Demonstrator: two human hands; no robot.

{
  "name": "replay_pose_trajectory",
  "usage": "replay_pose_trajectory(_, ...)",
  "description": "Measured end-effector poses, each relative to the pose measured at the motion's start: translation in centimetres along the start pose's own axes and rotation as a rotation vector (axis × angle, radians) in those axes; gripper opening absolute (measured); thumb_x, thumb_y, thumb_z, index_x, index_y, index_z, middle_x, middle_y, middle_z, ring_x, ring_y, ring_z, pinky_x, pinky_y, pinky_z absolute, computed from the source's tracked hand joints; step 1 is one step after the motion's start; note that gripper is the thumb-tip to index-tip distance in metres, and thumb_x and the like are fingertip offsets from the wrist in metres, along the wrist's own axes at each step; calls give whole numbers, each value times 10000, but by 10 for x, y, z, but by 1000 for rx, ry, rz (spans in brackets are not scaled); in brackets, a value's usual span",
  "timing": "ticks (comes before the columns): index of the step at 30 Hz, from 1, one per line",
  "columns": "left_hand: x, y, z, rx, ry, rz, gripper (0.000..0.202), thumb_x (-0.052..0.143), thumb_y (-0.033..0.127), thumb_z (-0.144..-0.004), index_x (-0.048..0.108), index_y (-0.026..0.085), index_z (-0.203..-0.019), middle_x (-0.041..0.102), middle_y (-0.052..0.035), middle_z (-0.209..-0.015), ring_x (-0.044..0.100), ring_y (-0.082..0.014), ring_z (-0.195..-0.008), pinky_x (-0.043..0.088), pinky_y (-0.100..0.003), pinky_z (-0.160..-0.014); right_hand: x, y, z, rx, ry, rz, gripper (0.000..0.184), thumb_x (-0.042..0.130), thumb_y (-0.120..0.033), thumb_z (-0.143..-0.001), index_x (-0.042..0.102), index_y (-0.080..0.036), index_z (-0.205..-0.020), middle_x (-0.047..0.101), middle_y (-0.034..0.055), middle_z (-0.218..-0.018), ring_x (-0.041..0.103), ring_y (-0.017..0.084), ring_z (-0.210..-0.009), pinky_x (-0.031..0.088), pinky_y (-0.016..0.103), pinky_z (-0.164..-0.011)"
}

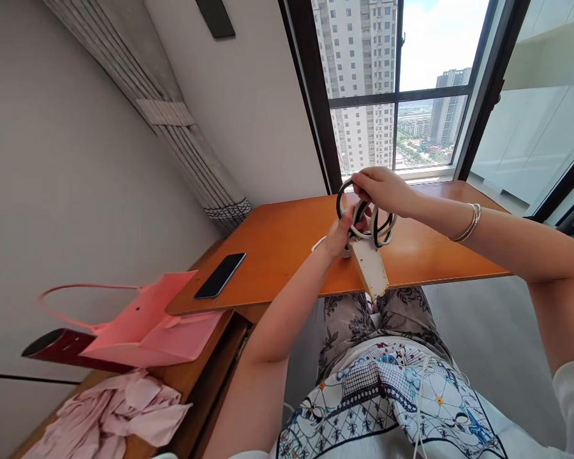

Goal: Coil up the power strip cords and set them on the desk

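Observation:
My left hand (pixel 338 234) is closed around a looped bundle of black and white cable (pixel 381 237) over the table's near edge. Higher up, the fingers of my right hand (pixel 380 187) pinch a loop at the top of the same bundle. Just below the loops hangs a cream-white oblong block (pixel 370 268) with worn, yellowed edges, which looks like a power strip. Its lower end reaches past the table edge, over my lap. Part of the cable is hidden behind my fingers.
A black phone (pixel 220 275) lies on the orange-brown table (pixel 287 236), left of my hands. Further left stand a pink bag (pixel 148 325), a dark red object (pixel 83 349) and crumpled pink cloth (pixel 110 414). A window (pixel 397 95) rises behind the table.

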State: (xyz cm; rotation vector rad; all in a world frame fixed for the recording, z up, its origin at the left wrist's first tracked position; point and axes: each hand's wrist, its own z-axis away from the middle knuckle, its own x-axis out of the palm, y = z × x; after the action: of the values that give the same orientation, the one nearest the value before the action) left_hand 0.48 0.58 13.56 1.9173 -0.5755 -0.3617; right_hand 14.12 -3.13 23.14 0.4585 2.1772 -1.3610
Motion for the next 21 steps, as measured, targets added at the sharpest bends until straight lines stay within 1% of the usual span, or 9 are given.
replay_pose_trajectory(2, 3, 1, -3, 16, 15, -107, 762, 793, 793, -446, 578, 197, -870, 518, 27, -680, 517, -139, -657, 395, -269, -566, 3, 2, -5, -4, 64, -86, 363, 388, -274, -1038, 471, -182, -696, 469, -26, -596, 394, 85, -499, 349, 240, -522)
replay_pose_trajectory(3, 6, 3, -4, 8, 47, -169, 695, 859, 676, -442, 580, 196, -860, 546, 27, -705, 526, -138, -673, 402, -268, -583, 4, 4, -8, -20, 73, -110, 358, 397, -298, -1039, 468, -185, -707, 476, -23, -613, 394, 86, -502, 356, 237, -519)
replay_pose_trajectory(6, 16, 9, -5, -48, 175, -342, 399, 859, 376, -544, 578, 188, -757, 568, 28, -694, 522, -129, -656, 398, -266, -594, 2, 15, -19, -113, 62, -78, 375, 392, -397, -1043, 494, -185, -751, 517, -5, -671, 453, 101, -564, 416, 244, -583)
replay_pose_trajectory(8, 20, 12, -5, -92, 234, -406, 249, 791, 252, -591, 570, 181, -682, 553, 30, -646, 502, -120, -619, 386, -263, -579, -3, 25, -28, -189, 57, 37, 390, 379, -418, -1040, 538, -175, -780, 552, 16, -705, 502, 124, -642, 452, 277, -675)
replay_pose_trajectory(11, 18, 14, -3, -118, 239, -380, 179, 740, 177, -577, 564, 174, -612, 527, 38, -578, 469, -106, -567, 377, -255, -557, -11, 42, -41, -232, 79, 217, 310, 447, -375, -999, 607, -164, -839, 596, 40, -750, 539, 169, -745, 458, 344, -783)
replay_pose_trajectory(14, 11, 11, -1, -113, 197, -293, 152, 722, 178, -562, 573, 166, -587, 517, 40, -546, 453, -95, -540, 369, -245, -546, -11, 58, -45, -239, 132, 244, 213, 513, -336, -951, 645, -169, -969, 631, 49, -834, 551, 189, -807, 456, 362, -819)
replay_pose_trajectory(18, 3, 7, -2, -121, 160, -170, 126, 681, 183, -549, 556, 165, -551, 476, 41, -509, 411, -83, -503, 334, -235, -509, -5, 77, -32, -429, 221, 229, 326, 444, -419, -1001, 667, -189, -1062, 639, 89, -1019, 569, 208, -955, 465, 354, -863)
replay_pose_trajectory(20, 1, 8, -3, -99, 180, -84, 111, 648, 183, -545, 538, 170, -540, 466, 38, -499, 397, -83, -490, 328, -236, -493, -5, 85, -23, -546, 192, 285, 405, 444, -491, -999, 677, -187, -1129, 633, 110, -1071, 582, 227, -1003, 469, 367, -884)
replay_pose_trajectory(21, 0, 9, -3, -84, 193, -45, 99, 637, 180, -539, 539, 172, -546, 476, 35, -505, 410, -89, -495, 341, -238, -495, -7, 89, -19, -594, 158, 318, 442, 489, -525, -973, 669, -180, -1183, 631, 121, -1094, 589, 239, -1016, 472, 378, -894)
